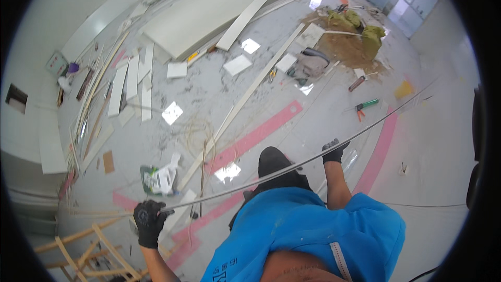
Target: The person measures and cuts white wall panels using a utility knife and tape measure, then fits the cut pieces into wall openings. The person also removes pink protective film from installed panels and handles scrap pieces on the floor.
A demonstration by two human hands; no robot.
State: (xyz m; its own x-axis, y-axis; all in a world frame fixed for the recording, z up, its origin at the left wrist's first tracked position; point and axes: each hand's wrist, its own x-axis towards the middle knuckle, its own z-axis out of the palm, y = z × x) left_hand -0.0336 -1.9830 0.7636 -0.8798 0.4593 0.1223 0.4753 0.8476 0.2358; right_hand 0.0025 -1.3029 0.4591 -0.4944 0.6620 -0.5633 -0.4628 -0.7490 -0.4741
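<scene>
A long, thin grey strip (224, 193), probably metal or plastic trim, stretches across in front of my body, bowing slightly. It rises from the lower left toward the upper right. My left hand (150, 223), in a black glove, is closed around it near its left part. Farther along, my right hand (334, 151), gloved in black and grey, grips the same strip. Past my right hand the strip runs on over the floor toward a yellow container (403, 90). A green caulking gun (368, 105) with an orange handle lies beyond my right hand. Near my left hand lies a green-and-white bag (159, 178).
Large white panels (198, 18) are stacked at the back. Cut white strips (119, 89) litter the left side. A wooden frame (86, 256) stands at lower left. Pink bands (255, 138) mark the floor. Green sacks (371, 40) stand by brown sand (339, 47) at far right.
</scene>
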